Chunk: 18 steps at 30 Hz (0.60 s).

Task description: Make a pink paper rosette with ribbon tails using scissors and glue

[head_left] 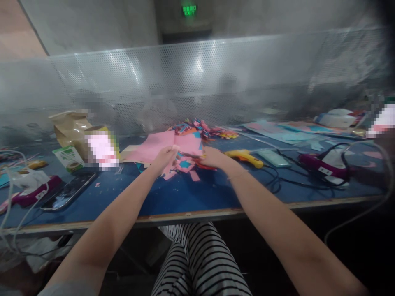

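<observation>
Bare arms point(108, 222) — flat, straight-edged pink paper point(152, 146)

Overlapping pink paper sheets point(154, 144) on a blue tabletop point(191, 201), blurred red scissors point(207, 167) near their right edge

Right hand's grip point(213, 157) blurred, red item point(208, 166) by it too smeared to tell, scrap heap point(200, 126) partly hidden behind pink paper point(156, 146), yellow-edged container point(115, 142) partly masked by pixels, striped trousers point(205, 263) cut off below
</observation>
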Each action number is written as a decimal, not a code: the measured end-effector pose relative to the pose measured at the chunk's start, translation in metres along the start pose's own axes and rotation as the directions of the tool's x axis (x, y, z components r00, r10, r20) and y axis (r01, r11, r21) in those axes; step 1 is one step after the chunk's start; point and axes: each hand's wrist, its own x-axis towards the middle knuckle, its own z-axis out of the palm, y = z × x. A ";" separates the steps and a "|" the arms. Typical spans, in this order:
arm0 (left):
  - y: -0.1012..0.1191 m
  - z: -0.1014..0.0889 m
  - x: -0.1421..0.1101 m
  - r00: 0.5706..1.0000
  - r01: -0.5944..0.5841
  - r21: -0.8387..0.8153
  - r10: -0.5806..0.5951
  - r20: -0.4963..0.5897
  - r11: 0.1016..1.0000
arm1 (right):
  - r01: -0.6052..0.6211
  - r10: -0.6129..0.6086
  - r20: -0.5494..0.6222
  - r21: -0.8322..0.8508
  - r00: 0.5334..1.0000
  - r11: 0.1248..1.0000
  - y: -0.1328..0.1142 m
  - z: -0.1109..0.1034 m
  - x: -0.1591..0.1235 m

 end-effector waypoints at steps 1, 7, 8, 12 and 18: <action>0.000 0.001 0.000 1.000 0.005 -0.003 -0.005 0.006 1.000 | 0.009 -0.009 -0.004 -0.028 1.000 1.000 -0.001 0.001 -0.001; -0.001 0.003 -0.001 0.996 -0.006 0.136 -0.006 0.084 0.991 | 0.074 -0.055 -0.142 0.132 0.988 0.988 -0.034 -0.001 -0.003; -0.001 0.004 -0.001 0.994 -0.017 0.155 0.000 0.110 0.988 | 0.106 -0.079 -0.139 0.202 0.987 0.974 -0.040 -0.001 -0.004; 0.000 0.011 -0.005 0.978 -0.035 0.160 0.000 0.210 0.987 | 0.169 -0.141 -0.106 0.351 0.984 0.921 -0.053 -0.001 -0.008; 0.004 0.016 -0.007 0.981 -0.060 0.145 0.032 0.190 0.988 | 0.134 -0.069 -0.153 0.474 0.986 0.870 -0.042 0.003 -0.003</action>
